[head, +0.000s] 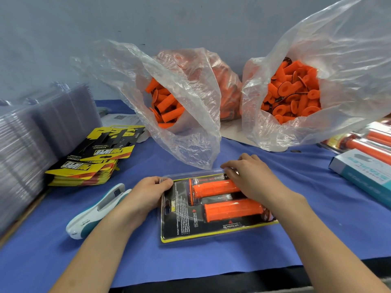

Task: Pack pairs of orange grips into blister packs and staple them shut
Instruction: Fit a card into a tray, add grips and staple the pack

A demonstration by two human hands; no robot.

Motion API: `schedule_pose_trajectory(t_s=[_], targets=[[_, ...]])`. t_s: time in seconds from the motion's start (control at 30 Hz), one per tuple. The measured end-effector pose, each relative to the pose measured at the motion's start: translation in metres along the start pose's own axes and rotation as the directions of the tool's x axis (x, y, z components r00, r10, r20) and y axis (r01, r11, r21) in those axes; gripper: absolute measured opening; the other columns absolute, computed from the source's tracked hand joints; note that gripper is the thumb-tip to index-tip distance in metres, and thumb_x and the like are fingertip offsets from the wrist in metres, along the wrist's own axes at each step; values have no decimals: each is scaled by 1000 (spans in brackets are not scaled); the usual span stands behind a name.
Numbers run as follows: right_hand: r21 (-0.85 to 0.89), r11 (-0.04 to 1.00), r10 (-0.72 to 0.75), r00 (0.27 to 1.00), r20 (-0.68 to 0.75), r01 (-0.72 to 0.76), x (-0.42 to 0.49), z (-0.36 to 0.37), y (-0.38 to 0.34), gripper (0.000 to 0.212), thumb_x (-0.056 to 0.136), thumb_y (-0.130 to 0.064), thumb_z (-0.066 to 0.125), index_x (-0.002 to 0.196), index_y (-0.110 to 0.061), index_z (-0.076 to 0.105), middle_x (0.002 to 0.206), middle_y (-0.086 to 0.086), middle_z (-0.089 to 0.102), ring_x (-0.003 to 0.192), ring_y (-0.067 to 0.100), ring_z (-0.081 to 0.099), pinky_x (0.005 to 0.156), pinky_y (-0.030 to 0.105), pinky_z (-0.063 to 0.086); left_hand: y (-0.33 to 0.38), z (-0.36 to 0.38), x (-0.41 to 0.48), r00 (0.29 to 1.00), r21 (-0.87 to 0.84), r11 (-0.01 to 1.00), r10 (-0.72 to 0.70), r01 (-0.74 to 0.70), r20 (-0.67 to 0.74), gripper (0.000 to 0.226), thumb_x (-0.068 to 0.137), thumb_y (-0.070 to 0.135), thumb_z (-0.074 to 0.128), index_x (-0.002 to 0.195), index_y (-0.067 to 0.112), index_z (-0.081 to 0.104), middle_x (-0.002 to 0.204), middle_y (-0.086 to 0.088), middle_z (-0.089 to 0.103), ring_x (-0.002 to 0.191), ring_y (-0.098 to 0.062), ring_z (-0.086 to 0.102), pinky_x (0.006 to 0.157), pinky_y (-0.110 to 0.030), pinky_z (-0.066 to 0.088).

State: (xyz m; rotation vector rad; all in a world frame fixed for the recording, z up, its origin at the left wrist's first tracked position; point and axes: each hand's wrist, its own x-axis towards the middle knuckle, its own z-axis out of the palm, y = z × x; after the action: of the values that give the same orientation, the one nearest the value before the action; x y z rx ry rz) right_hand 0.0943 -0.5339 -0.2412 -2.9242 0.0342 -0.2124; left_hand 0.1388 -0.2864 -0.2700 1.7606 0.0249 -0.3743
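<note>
On the blue surface [317, 218]: two big bags [338, 70] at the back, and the pack [211, 231] flat in the middle, near the front edge. Likely step: closing it. Best to press all round the edge and keep both halves lined up before stapling. Long way running left to right, hang-hole end pointing left. Left hand [146, 193] pinching the far left corner. Right hand [251, 178] open, fingers pressing down on the far edge. Inside, two grips [230, 210] side by side, also lying left to right. Stapler [93, 214] just left of the pack, by the left arm.
</note>
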Motion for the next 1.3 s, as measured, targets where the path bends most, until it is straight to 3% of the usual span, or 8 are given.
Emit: schedule_pose_trajectory(t_s=[0.17,0.3,0.43,0.57,0.87,1.0,1.13,1.3], targets=[[3,999,-33,999,23,33,5,-1,-3,30,103,-43,40,119,-32,64,98,1,48,104,28,49,92,37,36,6,7,-5,996,-173,981,-86,89,28,18,102,8,47,95,-2,60,71,-17,64,49,-19,61,40,-24,46],[40,999,-9,997,81,6,13,0,-2,20,100,-44,47,104,-31,62,89,-7,62,90,21,55,72,35,30,5,9,-3,995,-207,973,-93,101,47,26,103,9,46,115,-12,57,103,-32,63,84,-34,61,74,-40,51],[88,996,-24,996,89,16,18,5,-1,19,101,-42,47,108,-36,63,65,-16,45,83,18,44,82,36,26,4,6,-1,991,-212,970,-110,122,70,32,101,12,50,113,-15,62,110,-35,65,84,-33,65,78,-40,52],[127,992,-23,995,100,10,19,3,1,11,100,-37,50,98,-41,60,90,-13,61,93,17,47,84,35,24,4,3,-2,983,-255,957,-105,141,150,31,103,20,48,106,-3,69,94,-22,72,71,-25,71,57,-29,58],[117,993,-18,984,179,-3,18,-8,-2,9,100,-39,50,97,-41,59,106,-8,65,103,19,52,84,34,29,4,7,-6,993,-299,950,-64,91,96,25,103,14,46,106,0,67,84,-18,73,65,-21,70,51,-27,56],[179,984,-51,978,203,14,19,-5,-11,29,101,-48,42,85,-30,58,82,-4,59,86,24,55,65,33,36,4,9,-4,997,-297,953,-42,60,66,22,103,13,48,103,3,67,79,-11,73,62,-16,69,52,-25,56],[211,977,-84,965,247,31,29,2,-25,26,105,-33,41,100,-27,66,73,-7,49,87,27,53,73,36,41,5,11,-2,997,-276,960,-19,40,76,21,103,11,48,102,5,67,79,-10,75,65,-15,71,55,-25,56],[191,979,-124,952,279,72,28,0,-28,24,103,-40,45,105,-25,63,104,5,67,100,28,58,91,42,46,4,7,0,997,-289,957,0,23,78,20,103,8,45,105,6,65,81,-10,75,70,-16,72,57,-26,57]])
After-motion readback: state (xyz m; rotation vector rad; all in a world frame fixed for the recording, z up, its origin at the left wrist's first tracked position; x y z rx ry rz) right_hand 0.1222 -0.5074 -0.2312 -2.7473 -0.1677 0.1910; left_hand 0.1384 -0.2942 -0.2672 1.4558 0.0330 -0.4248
